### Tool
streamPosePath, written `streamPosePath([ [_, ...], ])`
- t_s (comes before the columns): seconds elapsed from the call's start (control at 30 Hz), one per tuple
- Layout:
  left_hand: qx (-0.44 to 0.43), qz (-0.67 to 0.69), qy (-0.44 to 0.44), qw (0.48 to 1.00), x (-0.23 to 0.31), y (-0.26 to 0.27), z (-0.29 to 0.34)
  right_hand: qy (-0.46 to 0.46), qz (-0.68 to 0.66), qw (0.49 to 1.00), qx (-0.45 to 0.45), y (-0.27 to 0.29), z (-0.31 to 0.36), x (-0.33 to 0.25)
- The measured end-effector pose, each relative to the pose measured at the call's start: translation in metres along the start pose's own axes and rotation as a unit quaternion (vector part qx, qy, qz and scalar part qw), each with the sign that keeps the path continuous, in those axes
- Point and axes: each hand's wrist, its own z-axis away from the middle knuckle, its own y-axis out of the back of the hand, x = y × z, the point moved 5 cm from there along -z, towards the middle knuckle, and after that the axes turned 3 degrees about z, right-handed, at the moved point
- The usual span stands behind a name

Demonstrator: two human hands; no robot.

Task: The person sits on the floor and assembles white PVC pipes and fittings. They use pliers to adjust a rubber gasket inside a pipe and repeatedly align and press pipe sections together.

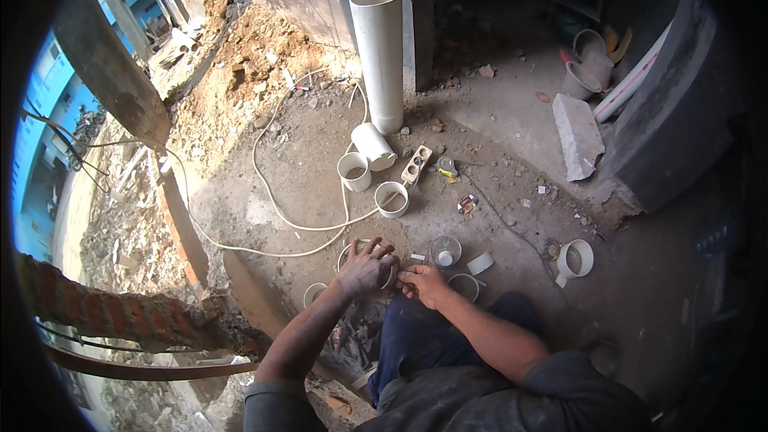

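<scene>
My left hand [368, 266] curves over a short white pipe ring [343, 257], its fingers bent around the rim. Much of the ring is hidden beneath that hand. Beside it, my right hand [424, 285] has thumb and fingers pinched together at the ring's right edge. What is in that pinch is too small to make out. Just beyond my right hand is a clear round container with a white cap [445, 257]. A curved white pipe piece [480, 263] lies to its right. More pipe rings lie close to my hands, one [314, 294] at left and another [464, 288] at right.
A tall white pipe [378, 64] stands upright ahead, with short pipe pieces [372, 144] before it. A pale cable [264, 200] loops across the floor near a socket strip [416, 166] and tape measure [446, 166]. Broken brickwork [120, 304] lies left; buckets [582, 78] stand far right.
</scene>
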Motion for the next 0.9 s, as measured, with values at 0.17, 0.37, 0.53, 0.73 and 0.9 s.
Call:
streamPosePath([
  [0.17,0.06,0.02,-0.015,0.998,0.0,0.003,-0.001,-0.061,-0.084,0.994,-0.019,-0.001,0.0,0.003],
  [0.37,0.101,0.069,-0.012,0.992,0.001,0.003,0.001,-0.09,-0.097,0.991,-0.011,0.0,0.002,0.001],
  [0.53,0.135,0.075,-0.023,0.988,-0.004,-0.002,0.001,0.008,0.166,0.986,0.014,0.006,0.024,-0.006],
  [0.73,0.153,0.086,-0.025,0.984,-0.004,-0.007,0.001,0.384,0.545,0.741,0.073,-0.02,0.067,-0.025],
  [0.9,0.157,0.091,-0.022,0.983,-0.007,-0.011,0.0,0.517,0.622,0.586,0.05,-0.039,0.077,-0.043],
])
